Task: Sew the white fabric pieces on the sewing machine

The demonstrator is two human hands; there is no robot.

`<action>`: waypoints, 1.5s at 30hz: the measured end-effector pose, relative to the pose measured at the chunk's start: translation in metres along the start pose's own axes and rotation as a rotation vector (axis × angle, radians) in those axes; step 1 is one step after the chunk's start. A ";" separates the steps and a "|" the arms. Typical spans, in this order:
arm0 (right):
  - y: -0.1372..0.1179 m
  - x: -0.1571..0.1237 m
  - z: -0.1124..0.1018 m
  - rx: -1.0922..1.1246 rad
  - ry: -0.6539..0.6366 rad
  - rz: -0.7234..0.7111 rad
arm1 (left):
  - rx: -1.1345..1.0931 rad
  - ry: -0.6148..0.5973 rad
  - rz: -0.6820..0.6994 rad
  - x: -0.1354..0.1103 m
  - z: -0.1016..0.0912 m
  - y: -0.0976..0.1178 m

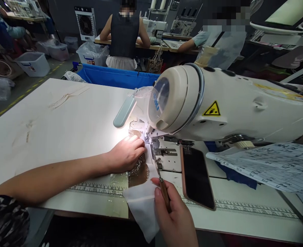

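Observation:
A strip of thin white fabric [142,199] runs from under the sewing machine's [177,99] needle area down over the table's front edge. My left hand [128,153] is closed with curled fingers on the fabric beside the brightly lit presser foot [146,138]; its fingertips are partly hidden. In my right hand [174,212] is an awl [164,192] with a wooden handle, held between thumb and fingers. Its thin metal shaft points up along the fabric toward the presser foot. The fabric's lower part hangs beside my right thumb.
A phone [197,176] lies right of the needle area, near written paper sheets [256,168]. A pale lamp [125,111] shines at the machine head. Printed rulers [97,189] line the front edge. Behind are a blue cloth bin [117,76] and two people at other machines.

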State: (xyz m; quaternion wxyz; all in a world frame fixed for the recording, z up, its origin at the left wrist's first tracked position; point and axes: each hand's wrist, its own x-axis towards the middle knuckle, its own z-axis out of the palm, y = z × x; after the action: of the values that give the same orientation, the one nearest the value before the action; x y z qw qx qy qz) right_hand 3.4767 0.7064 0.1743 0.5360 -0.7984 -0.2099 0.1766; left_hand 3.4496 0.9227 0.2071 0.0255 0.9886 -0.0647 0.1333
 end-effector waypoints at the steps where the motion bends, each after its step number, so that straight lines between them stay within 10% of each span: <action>1: -0.002 0.002 0.001 0.011 -0.007 -0.001 | 0.011 0.002 -0.005 0.000 0.001 -0.001; 28: -0.003 0.029 -0.005 -0.084 -0.087 -0.076 | 0.091 -0.086 -0.022 0.002 -0.005 0.004; 45: -0.037 0.001 0.019 -0.179 0.085 -0.785 | 0.079 -0.124 -0.003 0.020 -0.002 0.004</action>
State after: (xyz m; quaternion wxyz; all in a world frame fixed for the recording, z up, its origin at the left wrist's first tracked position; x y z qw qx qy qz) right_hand 3.4623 0.7344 0.2011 0.4994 -0.7076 -0.4911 -0.0934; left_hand 3.4675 0.9168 0.2148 -0.0174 0.9953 -0.0595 0.0740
